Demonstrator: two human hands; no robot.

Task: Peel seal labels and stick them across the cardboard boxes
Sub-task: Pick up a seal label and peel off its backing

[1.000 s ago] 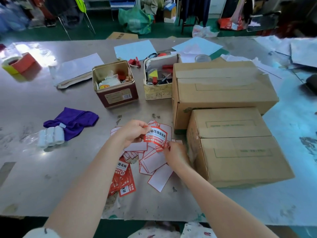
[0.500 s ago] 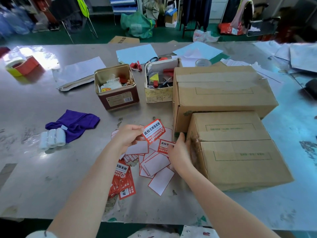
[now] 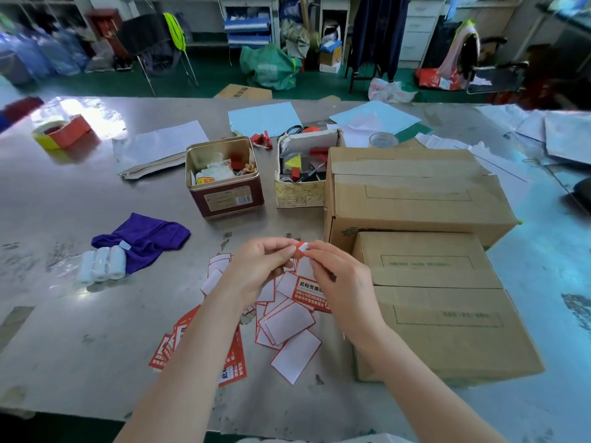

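Note:
My left hand [image 3: 256,270] and my right hand [image 3: 343,282] meet above the table, both pinching a red and white seal label [image 3: 302,247] between their fingertips. Most of that label is hidden by my fingers. Under my hands lie several white backing sheets with red borders [image 3: 289,324] and one printed red label [image 3: 310,294]. A stack of red label sheets [image 3: 235,359] lies under my left forearm. To the right, a small closed cardboard box [image 3: 441,302] sits in front of a larger taped cardboard box [image 3: 412,193].
A maroon tin [image 3: 224,177] and a small open carton of odds and ends [image 3: 300,174] stand behind my hands. A purple cloth [image 3: 144,238] and white rolls [image 3: 102,266] lie at the left. Tape rolls [image 3: 60,132] and loose papers [image 3: 160,148] lie across the far steel table.
My right hand left the side of the small box and came up to the label held in my left hand. Both hands now pinch it higher above the table.

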